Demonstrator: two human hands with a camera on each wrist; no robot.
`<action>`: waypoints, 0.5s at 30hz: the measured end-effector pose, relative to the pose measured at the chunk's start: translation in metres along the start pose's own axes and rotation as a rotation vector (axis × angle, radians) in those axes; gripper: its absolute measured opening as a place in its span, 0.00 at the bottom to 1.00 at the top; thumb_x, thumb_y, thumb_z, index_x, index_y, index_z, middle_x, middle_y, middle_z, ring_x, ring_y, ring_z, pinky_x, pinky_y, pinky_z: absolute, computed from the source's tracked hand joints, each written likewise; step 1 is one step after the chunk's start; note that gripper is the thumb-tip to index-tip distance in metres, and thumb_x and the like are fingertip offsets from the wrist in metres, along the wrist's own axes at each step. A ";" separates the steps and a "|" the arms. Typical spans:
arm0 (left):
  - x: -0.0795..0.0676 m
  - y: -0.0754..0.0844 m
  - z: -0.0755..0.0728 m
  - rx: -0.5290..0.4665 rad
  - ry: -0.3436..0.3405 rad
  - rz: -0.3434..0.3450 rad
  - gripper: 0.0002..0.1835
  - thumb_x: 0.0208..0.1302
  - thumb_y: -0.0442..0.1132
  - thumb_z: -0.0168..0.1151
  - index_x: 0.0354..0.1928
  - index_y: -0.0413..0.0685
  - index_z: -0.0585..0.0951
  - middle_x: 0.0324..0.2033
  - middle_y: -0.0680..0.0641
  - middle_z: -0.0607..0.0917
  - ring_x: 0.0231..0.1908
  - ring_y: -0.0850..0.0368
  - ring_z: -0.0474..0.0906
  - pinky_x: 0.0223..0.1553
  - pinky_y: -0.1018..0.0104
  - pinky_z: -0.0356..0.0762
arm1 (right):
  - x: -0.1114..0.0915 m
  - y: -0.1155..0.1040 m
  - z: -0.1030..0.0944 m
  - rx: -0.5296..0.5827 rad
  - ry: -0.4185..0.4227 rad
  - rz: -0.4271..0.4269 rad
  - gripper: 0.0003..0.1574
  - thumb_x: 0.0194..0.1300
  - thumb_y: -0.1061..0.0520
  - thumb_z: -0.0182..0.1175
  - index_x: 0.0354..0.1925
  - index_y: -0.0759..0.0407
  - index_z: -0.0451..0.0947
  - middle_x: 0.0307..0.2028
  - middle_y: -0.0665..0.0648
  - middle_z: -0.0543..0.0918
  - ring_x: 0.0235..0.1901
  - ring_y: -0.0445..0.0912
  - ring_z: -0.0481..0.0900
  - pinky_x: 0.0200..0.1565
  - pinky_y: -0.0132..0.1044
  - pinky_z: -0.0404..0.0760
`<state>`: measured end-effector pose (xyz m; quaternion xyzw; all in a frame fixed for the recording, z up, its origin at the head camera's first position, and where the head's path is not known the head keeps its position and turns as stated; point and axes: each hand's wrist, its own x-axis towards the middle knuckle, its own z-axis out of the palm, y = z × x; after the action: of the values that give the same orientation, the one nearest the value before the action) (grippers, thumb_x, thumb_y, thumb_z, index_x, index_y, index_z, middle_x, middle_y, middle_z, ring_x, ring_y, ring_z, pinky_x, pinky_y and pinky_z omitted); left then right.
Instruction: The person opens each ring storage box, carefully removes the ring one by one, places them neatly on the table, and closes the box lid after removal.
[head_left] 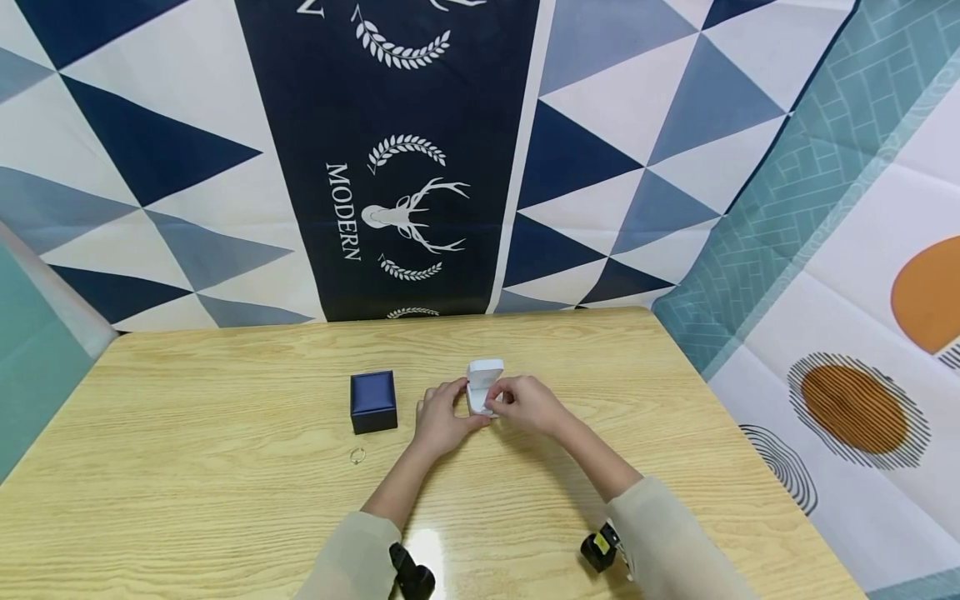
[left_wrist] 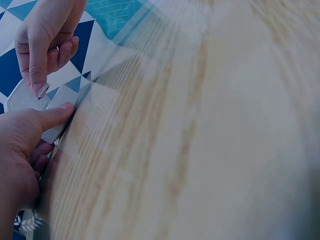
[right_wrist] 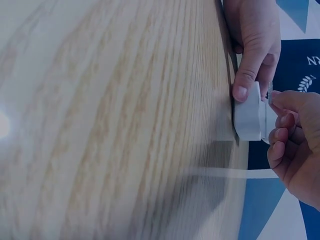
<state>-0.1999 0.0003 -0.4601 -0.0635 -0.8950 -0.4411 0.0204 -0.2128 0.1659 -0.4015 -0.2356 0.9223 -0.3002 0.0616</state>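
A small white ring box stands on the wooden table with its lid raised. My left hand grips the box from the left, its thumb against the front side. Between the thumb and forefinger of my right hand is a silver, sparkling ring. In the right wrist view that ring is held right at the box's opening. Whether it touches the inside of the box cannot be made out.
To the left of my hands is a closed dark blue box. A thin gold-coloured ring lies in front of it on the table. Patterned cloth hangs behind the table's far edge.
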 end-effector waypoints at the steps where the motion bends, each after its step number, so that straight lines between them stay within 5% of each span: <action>1: 0.000 0.000 0.000 0.004 0.002 0.005 0.39 0.48 0.53 0.72 0.62 0.46 0.71 0.57 0.45 0.77 0.55 0.48 0.66 0.54 0.51 0.58 | 0.000 0.000 0.000 0.003 -0.006 -0.004 0.06 0.61 0.58 0.61 0.31 0.60 0.81 0.18 0.48 0.73 0.19 0.36 0.64 0.21 0.25 0.63; 15: 0.001 0.000 0.000 0.025 0.030 0.034 0.36 0.48 0.47 0.72 0.61 0.45 0.72 0.53 0.45 0.80 0.51 0.49 0.68 0.49 0.55 0.60 | -0.005 -0.005 0.006 -0.025 -0.058 -0.033 0.07 0.60 0.54 0.63 0.31 0.57 0.82 0.16 0.45 0.70 0.17 0.35 0.63 0.20 0.25 0.61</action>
<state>-0.2007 0.0002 -0.4596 -0.0719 -0.8989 -0.4302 0.0424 -0.2047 0.1618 -0.4033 -0.2601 0.9197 -0.2828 0.0808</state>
